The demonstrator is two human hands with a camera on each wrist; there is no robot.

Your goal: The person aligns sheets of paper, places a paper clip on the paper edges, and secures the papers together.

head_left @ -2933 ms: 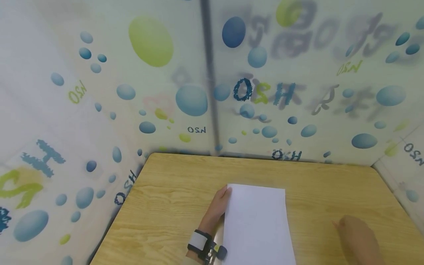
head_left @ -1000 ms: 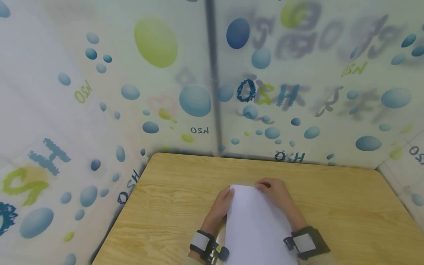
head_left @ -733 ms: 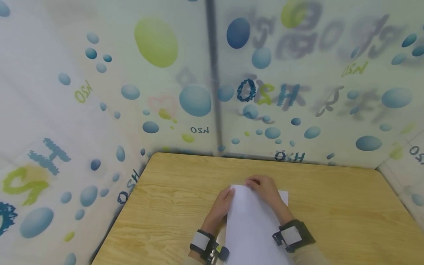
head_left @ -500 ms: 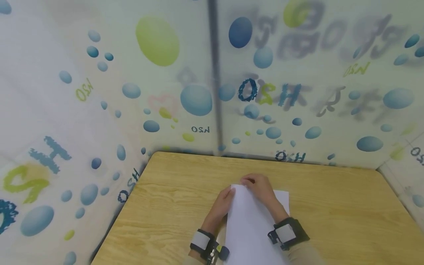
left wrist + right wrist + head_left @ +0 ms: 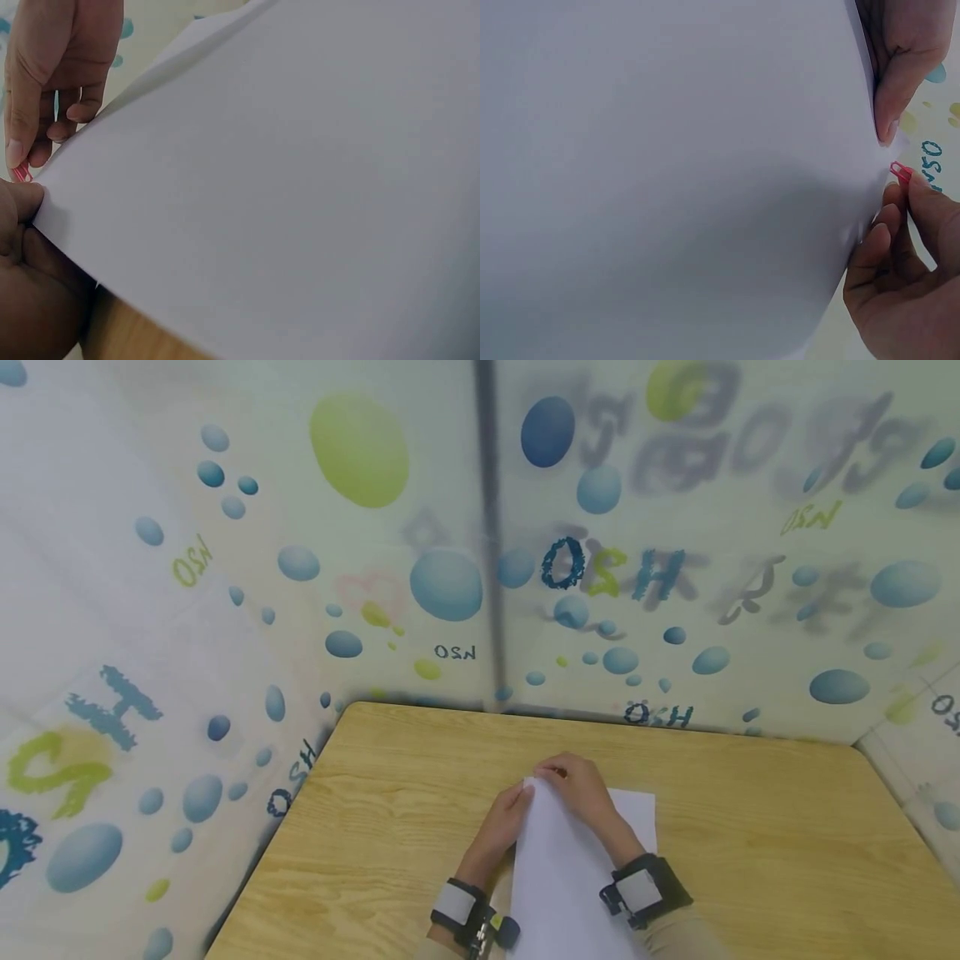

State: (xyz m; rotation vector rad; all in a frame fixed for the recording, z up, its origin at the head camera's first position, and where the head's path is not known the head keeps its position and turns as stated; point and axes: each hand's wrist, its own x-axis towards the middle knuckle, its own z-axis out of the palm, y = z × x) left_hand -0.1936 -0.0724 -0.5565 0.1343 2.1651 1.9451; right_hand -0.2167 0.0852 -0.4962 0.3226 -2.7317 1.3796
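Note:
White paper [image 5: 558, 877] is held up at its far left corner by my left hand [image 5: 498, 827], whose thumb lies on the front face. My right hand [image 5: 583, 789] is at the paper's top edge, close beside the left thumb. Between the right thumb and index finger a small red paper clip [image 5: 901, 172] is pinched, its looped end pointing at the paper's corner. The clip also shows in the left wrist view [image 5: 22, 172], right by the left thumb. At the paper's upper side a second layer's edge shows; how many sheets there are I cannot tell.
A wood-grain table [image 5: 375, 827] lies under the hands. Behind it stands a pale wall covering [image 5: 442, 677] printed with blue and green dots and letters. Dark straps with small cameras sit on both wrists [image 5: 647, 889].
My right hand has come from the table's right side to the paper's top edge, then slid left along it to the corner. My left hand has kept its hold.

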